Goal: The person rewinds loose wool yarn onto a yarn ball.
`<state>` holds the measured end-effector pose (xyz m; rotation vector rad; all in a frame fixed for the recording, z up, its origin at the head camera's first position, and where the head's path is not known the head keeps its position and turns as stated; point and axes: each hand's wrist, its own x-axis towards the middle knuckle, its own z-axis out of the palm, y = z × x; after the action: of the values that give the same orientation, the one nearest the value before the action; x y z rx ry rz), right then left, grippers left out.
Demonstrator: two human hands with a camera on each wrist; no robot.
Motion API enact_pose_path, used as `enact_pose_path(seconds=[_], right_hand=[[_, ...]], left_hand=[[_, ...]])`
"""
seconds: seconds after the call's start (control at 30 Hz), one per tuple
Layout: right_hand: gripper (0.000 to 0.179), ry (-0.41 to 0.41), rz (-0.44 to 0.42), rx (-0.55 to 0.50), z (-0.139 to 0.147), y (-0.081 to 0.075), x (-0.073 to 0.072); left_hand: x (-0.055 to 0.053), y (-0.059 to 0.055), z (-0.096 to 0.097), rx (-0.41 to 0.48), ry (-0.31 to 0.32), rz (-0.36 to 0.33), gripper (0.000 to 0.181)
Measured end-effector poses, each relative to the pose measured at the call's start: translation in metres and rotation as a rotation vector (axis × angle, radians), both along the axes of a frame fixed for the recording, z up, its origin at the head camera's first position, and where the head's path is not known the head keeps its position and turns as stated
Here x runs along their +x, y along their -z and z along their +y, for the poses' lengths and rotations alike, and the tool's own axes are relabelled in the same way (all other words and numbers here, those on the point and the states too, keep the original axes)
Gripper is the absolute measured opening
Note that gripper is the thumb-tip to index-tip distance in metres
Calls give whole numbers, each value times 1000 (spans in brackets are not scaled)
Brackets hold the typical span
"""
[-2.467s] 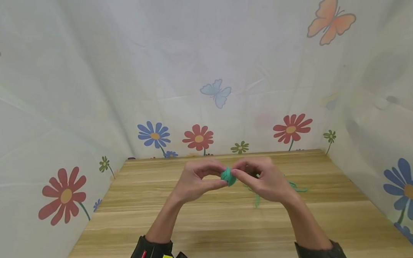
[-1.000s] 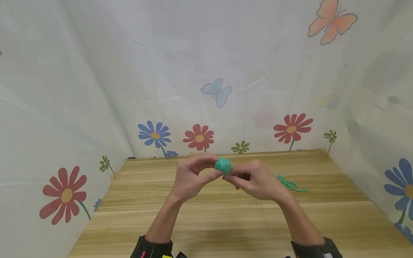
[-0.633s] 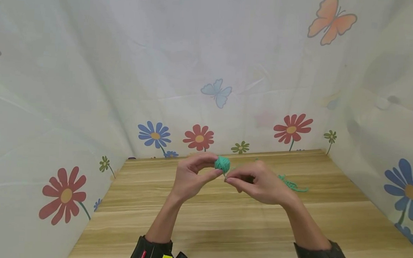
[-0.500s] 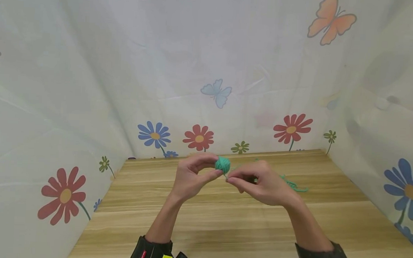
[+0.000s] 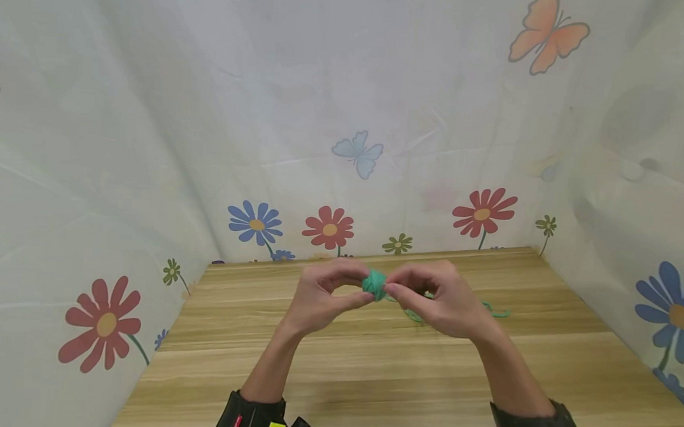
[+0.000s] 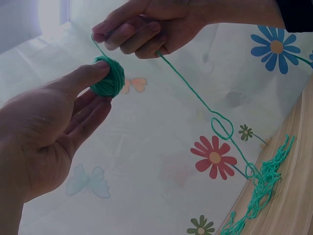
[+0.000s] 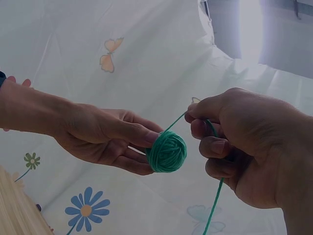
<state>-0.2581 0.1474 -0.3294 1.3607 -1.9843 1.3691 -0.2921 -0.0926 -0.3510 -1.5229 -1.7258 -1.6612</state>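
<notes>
A small ball of green yarn (image 5: 374,285) is pinched between the thumb and fingers of my left hand (image 5: 324,295), held up over the table. Close to its right, my right hand (image 5: 444,301) pinches the yarn strand (image 7: 176,122) that comes off the ball. The right wrist view shows that strand taut from ball to fingertips, then running through the curled fingers and out below the hand. In the left wrist view it hangs on with small loops down to a loose heap of green yarn (image 6: 266,183) on the table.
The wood-grain table (image 5: 380,381) stretches beneath both hands. A pale curtain (image 5: 289,109) printed with flowers and butterflies encloses its back and sides. In the head view the right hand covers much of the yarn heap.
Over the last second the ball has dropped slightly and moved right, turned in the left fingers. The right hand has circled with the strand, now back at the ball's right side.
</notes>
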Motion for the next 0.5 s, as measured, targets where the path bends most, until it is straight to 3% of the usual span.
enact_pose_path(seconds=[0.23, 0.5], right_hand=[[22, 54, -10, 6, 0, 2, -3], [22, 53, 22, 3, -1, 7, -12]], left_hand=[[-3, 4, 1, -35, 77, 43, 37], [-13, 15, 0, -63, 120, 57, 42]])
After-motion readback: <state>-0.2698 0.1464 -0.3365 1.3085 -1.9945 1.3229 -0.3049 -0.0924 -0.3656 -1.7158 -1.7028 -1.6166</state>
